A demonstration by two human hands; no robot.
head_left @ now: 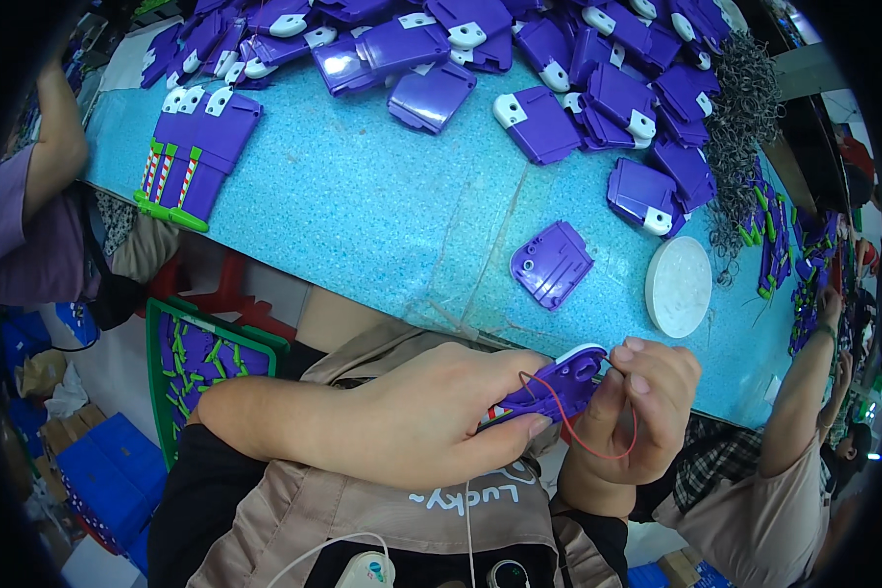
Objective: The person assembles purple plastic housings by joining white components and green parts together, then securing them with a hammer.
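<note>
My left hand (451, 397) is closed around a purple plastic casing half (583, 372) with a white end, its hollow inner side facing up. A thin red wire (566, 419) comes out of the casing and loops down toward my right hand (647, 407). The fingers of that hand are pinched at the casing's white end, with the wire running into them; the very tip of the pinch is too small to make out. Beyond my hands a loose purple cover (553, 265) lies on the blue table (363, 216), inner side up.
Purple casings (431, 98) with white ends are heaped along the far side. Several assembled pieces (194, 157) lie in a row at left. A round white dish (678, 286) and thin dark rings (745, 108) are at right. A green crate (157, 372) stands beside me. People sit on both sides.
</note>
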